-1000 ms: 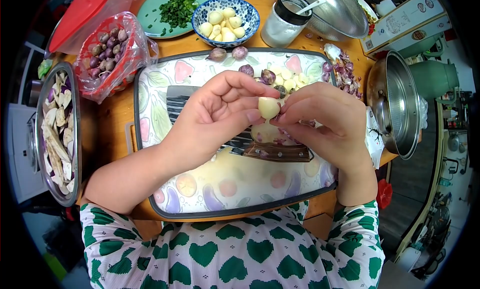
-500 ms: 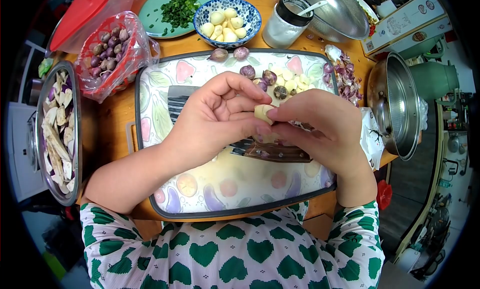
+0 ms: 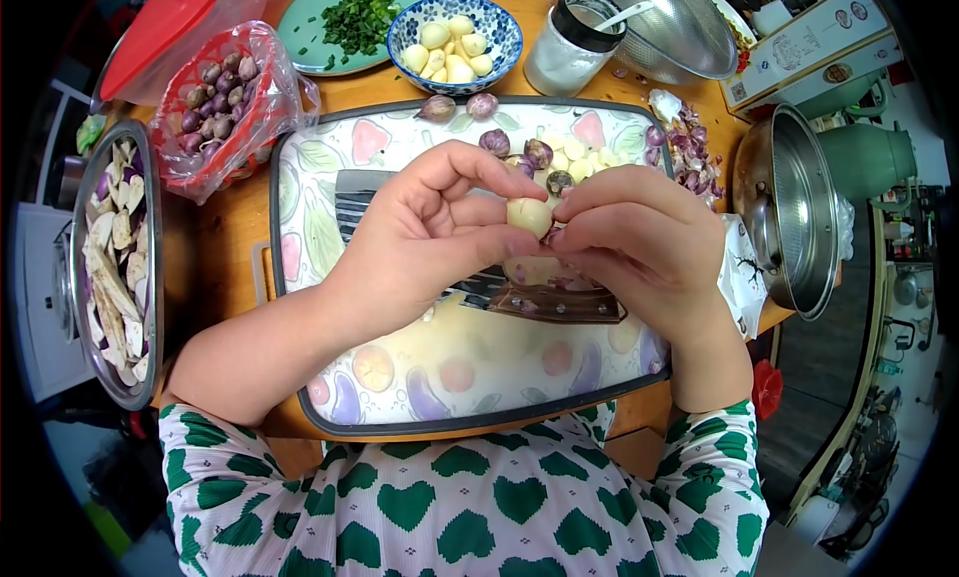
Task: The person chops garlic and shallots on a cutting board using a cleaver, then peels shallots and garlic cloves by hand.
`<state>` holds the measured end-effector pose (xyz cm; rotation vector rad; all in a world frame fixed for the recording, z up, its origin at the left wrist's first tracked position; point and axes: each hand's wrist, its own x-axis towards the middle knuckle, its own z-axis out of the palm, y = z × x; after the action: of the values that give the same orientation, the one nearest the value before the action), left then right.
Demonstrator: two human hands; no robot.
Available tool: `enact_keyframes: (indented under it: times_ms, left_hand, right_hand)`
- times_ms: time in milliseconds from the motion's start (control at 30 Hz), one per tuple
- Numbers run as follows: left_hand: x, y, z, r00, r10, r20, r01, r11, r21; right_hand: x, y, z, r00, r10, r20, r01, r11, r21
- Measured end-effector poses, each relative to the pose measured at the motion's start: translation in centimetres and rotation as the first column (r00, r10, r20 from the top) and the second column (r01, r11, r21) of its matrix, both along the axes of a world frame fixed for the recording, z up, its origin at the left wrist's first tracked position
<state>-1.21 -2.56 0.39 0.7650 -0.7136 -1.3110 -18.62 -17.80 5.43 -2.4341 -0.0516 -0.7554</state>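
Note:
A pale peeled clove (image 3: 528, 216) is pinched between the thumb and fingers of my left hand (image 3: 430, 227). Right beside it, my right hand (image 3: 639, 247) has its thumb and fingertips drawn together at a purplish scrap of skin. Both hands are above the patterned cutting board (image 3: 400, 387). Under them lies a cleaver (image 3: 554, 302) with a brown handle, its blade partly hidden. Unpeeled purple bulbs (image 3: 494, 142) and several peeled pale cloves (image 3: 579, 157) rest on the board beyond my hands.
Behind the board stand a blue-patterned bowl (image 3: 455, 82) of peeled cloves, a green plate (image 3: 300, 27) with chopped greens and a jar (image 3: 564, 62). At left are a red basket (image 3: 255, 162) and a tray (image 3: 150, 307) of cut eggplant; at right, skins (image 3: 692, 152) and a metal pan (image 3: 799, 207).
The clove has turned between my fingers and shows its rounded side. My right fingertips moved over it, then drew back slightly to the right. My left hand has hardly moved.

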Motion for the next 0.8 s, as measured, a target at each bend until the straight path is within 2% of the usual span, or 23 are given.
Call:
enact_keyframes:
  times_ms: [133, 233, 333, 433, 533, 633, 800]
  left_hand:
    - [0.08, -0.23, -0.58, 0.997, 0.016, 0.073, -0.010, 0.996, -0.090]
    - [-0.24, -0.12, -0.47, 0.999, 0.031, 0.020, -0.030, 0.998, -0.057]
    - [-0.05, -0.19, -0.85, 1.000, 0.016, 0.007, -0.015, 0.994, -0.111]
    - [-0.16, -0.12, -0.70, 0.999, 0.042, -0.013, -0.043, 0.994, -0.096]
    - [-0.14, 0.06, -0.45, 0.999, 0.041, -0.004, -0.041, 0.995, -0.087]
    - [-0.23, 0.15, -0.57, 0.988, 0.110, 0.108, -0.095, 0.985, -0.142]
    - [-0.30, 0.35, -0.45, 0.976, 0.164, 0.144, -0.138, 0.975, -0.173]
  right_hand:
    - [-0.20, 0.06, -0.16, 1.000, -0.019, 0.015, 0.020, 0.999, -0.030]
    - [-0.24, 0.24, -0.19, 0.998, -0.044, 0.033, 0.045, 0.999, -0.023]
    - [-0.22, 0.13, -0.38, 0.999, -0.031, 0.037, 0.030, 0.999, 0.031]
    - [0.12, 0.81, 0.04, 0.987, -0.158, 0.019, 0.156, 0.983, 0.094]
    - [0.26, 0.21, -0.29, 0.995, -0.101, 0.018, 0.100, 0.994, 0.044]
    - [0.15, 0.44, -0.31, 0.996, -0.091, -0.003, 0.091, 0.993, 0.068]
    - [-0.05, -0.18, -0.19, 0.995, -0.034, -0.089, 0.052, 0.975, 0.217]
